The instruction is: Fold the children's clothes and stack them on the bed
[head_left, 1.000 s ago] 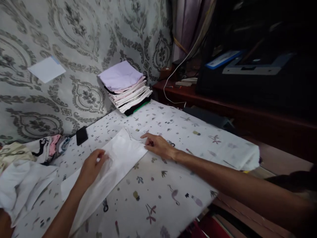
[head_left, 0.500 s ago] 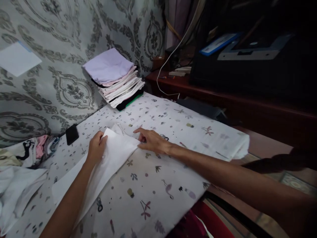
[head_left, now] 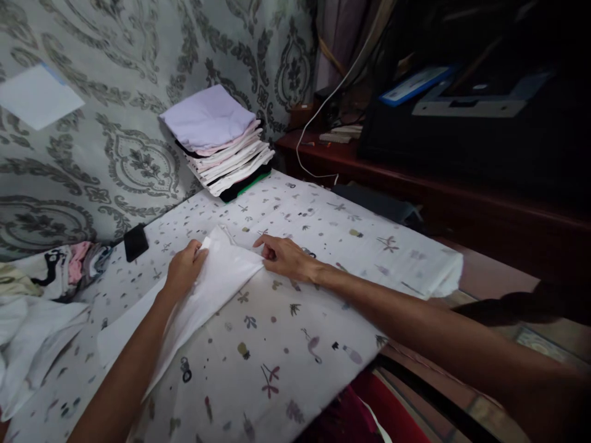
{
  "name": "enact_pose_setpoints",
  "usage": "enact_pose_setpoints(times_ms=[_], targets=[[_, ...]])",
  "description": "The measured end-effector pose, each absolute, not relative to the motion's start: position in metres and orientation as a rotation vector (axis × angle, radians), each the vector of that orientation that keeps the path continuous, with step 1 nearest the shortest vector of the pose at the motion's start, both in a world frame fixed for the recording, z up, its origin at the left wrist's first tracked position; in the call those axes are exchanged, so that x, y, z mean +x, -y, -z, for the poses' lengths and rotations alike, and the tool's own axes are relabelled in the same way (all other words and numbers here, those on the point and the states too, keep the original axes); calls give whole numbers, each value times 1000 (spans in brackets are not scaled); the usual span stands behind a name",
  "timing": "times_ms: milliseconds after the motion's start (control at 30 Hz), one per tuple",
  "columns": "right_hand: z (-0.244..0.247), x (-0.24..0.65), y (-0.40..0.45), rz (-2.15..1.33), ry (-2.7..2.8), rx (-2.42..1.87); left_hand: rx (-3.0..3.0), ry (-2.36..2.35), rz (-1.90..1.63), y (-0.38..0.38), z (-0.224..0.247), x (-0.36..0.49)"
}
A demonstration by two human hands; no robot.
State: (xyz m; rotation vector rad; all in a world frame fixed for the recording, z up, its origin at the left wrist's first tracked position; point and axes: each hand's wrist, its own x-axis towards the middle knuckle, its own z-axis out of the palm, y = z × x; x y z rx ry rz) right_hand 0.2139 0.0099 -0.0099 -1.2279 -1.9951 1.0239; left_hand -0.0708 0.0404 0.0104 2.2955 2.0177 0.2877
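A white garment (head_left: 221, 264), partly folded, lies slantwise on the printed cloth cover (head_left: 286, 332). My left hand (head_left: 184, 267) is closed on its upper left edge, thumb on top and fingers curled beneath. At the garment's right corner is my right hand (head_left: 285, 255), with the index finger stretched forward and the other fingers curled in, pinching the corner near the thumb. My left forearm hides part of the garment's lower end.
A stack of folded clothes (head_left: 221, 141), lilac on top, stands by the patterned wall. A black phone (head_left: 135, 242) lies at the left. Beyond it are rumpled white clothes (head_left: 37, 344) and a folded pile (head_left: 69, 271). A dark red wooden ledge (head_left: 415, 178) with a white cable borders the right.
The view has shifted slightly. Both hands stay at the same edges of the white garment, and its top edge looks a little raised.
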Motion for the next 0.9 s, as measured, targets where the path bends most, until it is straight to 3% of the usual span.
enact_pose_setpoints(times_ms=[167, 333, 500, 700, 900], targets=[[4, 214, -7, -1025, 2068, -1246, 2473, -1983, -399, 5, -19, -66], [3, 215, -5, -947, 2205, -1228, 2592, -1489, -173, 55, 3, -56], [-2, 200, -7, -726, 2256, -1162, 2543, -1397, -181, 70, 11, -54], [3, 127, -33, -624, 2594, -821, 2271, -1779, -438, 100, -15, -115], [34, 82, -51, -299, 2709, -938, 1884, -2121, -259, 153, -28, -209]])
